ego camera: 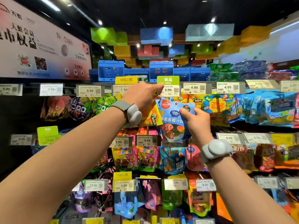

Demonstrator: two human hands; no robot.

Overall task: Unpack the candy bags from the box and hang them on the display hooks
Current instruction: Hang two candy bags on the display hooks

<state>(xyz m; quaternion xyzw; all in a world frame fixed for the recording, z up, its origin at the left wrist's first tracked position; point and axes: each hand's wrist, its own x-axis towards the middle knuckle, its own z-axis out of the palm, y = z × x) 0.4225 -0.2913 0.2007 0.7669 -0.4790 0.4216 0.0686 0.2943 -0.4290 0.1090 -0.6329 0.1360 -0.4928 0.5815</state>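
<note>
Head view, centre of frame: right hand point(196, 120) pinches blue candy bag point(174, 120) by its upper right edge, just below the 9.99 price tag point(169, 90); left hand point(142, 96) reaches to that tag, forefinger extended, grip hidden

A shop, seemingly a supermarket sweets aisle: candy bags point(146, 157) are hanging in rows from a display rack, price tags point(194, 88) reading 9.99 and 4.99 are lining each rail, a green "NEW" label point(168, 80) is sticking up, and a blurred membership banner point(40, 44) is hanging at upper left.
</note>
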